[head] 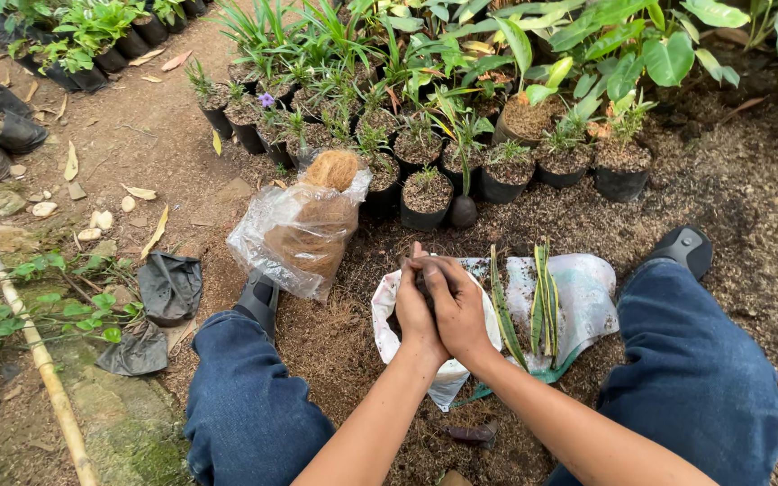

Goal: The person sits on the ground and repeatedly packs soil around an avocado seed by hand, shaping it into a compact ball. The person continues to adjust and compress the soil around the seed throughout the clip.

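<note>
Nearest the camera, two jean-clad knees frame the scene, and between them the left hand (414, 306) and right hand (457, 306) press together over a white sack (389, 328) spread on the husk-strewn ground. The fingers of both hands are curled narrowly, tips meeting around something dark and small, possibly a clump of soil or a little black bag; the hands hide too much of it to tell which. Just right of the hands, several long striped green leaf cuttings (542, 301) lie on the sack, side by side and pointing away from the person. A black shoe (684, 247) shows beyond the right knee. To the left, an empty black planting bag (170, 286) lies crumpled on the dirt, near a bamboo pole (33, 346) that runs along the edge. Just beyond the hands, a clear plastic bag (303, 234) filled with brown coconut fibre stands open. Farther off, rows of black potted seedlings (425, 193) stand close together, backed by broad-leaved plants.
</note>
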